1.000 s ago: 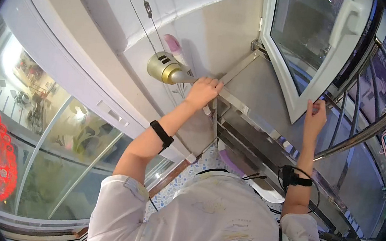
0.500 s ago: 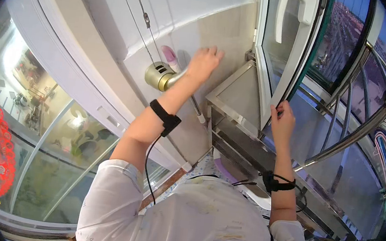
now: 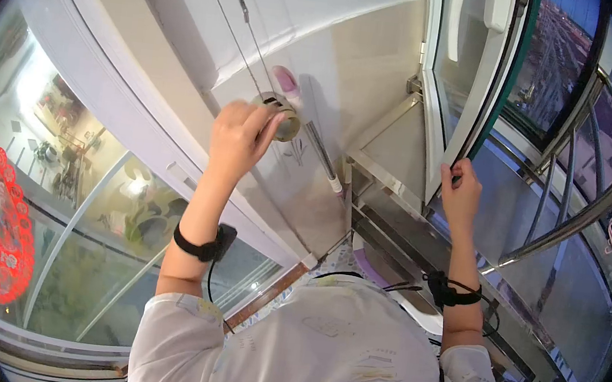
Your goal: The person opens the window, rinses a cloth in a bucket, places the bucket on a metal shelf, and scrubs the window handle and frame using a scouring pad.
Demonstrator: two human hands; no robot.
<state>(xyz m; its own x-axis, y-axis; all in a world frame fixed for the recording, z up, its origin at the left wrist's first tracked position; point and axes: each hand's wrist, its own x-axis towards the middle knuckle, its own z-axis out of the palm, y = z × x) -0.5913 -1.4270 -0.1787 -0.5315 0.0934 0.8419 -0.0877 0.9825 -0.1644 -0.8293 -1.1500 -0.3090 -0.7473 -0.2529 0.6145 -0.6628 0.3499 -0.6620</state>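
A: Main item, where?

B: Round metal crank housing (image 3: 290,124), on wall, at lower end of two thin wires (image 3: 245,9). Partly covered by left hand (image 3: 239,138).

A: Grip there?

B: Narrow. Fingers curled, thumb close. Can't tell if holding a handle or just touching the housing; contact hidden behind fingers.

A: Failure modes?

B: Slip, likeliest. Cause: apparent fingertip contact, little wrap. Could also knock knuckles on the metal. With a hard sideways pull, could strain the wires.

A: Right next to it?

B: Pink-and-white brush head (image 3: 286,83) just above, metal pole (image 3: 322,154) slanting below. One piece or two, can't tell. Could get bumped and toppled by a wide sweep of that hand.

A: Further out?

B: Right hand (image 3: 462,195), at lower free edge of open window sash (image 3: 478,86). Thumb and forefinger close together, narrow gap. Firm hold or light touch, can't tell. Could lose the edge in a gust, or get fingers nipped between sash and metal ledge (image 3: 395,137).

A: Cables?

B: Black cable (image 3: 209,283) hanging by left wrist strap (image 3: 198,245). Could snag on the ledge corner during a long reach.

A: Logged.
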